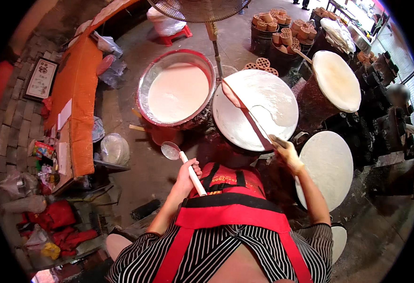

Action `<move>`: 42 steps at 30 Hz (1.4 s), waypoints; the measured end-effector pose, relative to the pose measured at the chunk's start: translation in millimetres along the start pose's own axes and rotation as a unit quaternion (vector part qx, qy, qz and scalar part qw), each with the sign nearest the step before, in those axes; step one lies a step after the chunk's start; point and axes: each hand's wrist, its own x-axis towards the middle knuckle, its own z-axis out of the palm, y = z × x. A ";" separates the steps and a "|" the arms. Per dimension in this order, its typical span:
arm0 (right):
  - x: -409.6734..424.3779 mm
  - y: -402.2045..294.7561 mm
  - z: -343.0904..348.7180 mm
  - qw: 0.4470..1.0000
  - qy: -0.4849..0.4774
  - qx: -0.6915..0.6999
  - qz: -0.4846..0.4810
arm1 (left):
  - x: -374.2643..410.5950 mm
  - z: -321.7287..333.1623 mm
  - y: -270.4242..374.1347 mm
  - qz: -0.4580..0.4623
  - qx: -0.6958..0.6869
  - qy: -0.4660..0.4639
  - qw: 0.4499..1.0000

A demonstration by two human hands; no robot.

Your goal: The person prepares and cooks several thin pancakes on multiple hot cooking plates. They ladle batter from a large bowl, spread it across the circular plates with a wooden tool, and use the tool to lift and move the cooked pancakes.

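Note:
My left hand [189,173] grips the white handle of a ladle [171,151], whose round bowl points away from me in front of my red apron. In my right hand [287,152], which wears a pale glove with dark fingers, is the handle of a long thin spreader [242,103]. The spreader lies diagonally across a round griddle [224,123], with pale batter [267,88] spread over part of its surface. Some batter clings along the spreader's far end. Left of the griddle stands a wide red-rimmed basin [141,95] of creamy white batter [178,93].
Two more round griddles with pale layers stand to the right, one farther [337,81] and one nearer [325,169]. A fan [212,32] rises behind the basin. Clay-coloured honeycomb briquettes [263,63] lie beyond. An orange-covered table [81,106] is at left.

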 end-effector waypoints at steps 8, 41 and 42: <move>49.6 2.6 -40.3 0.992 0.120 -0.001 -0.030 | -9.6 7.9 3.6 -0.013 0.000 0.017 1.000; -154.9 147.1 181.6 0.951 0.264 0.161 0.006 | 36.7 -47.9 134.1 -0.110 0.310 -0.033 0.944; -148.3 138.0 200.3 0.923 0.215 0.319 -0.019 | 34.4 -58.5 144.5 -0.097 0.301 -0.022 0.948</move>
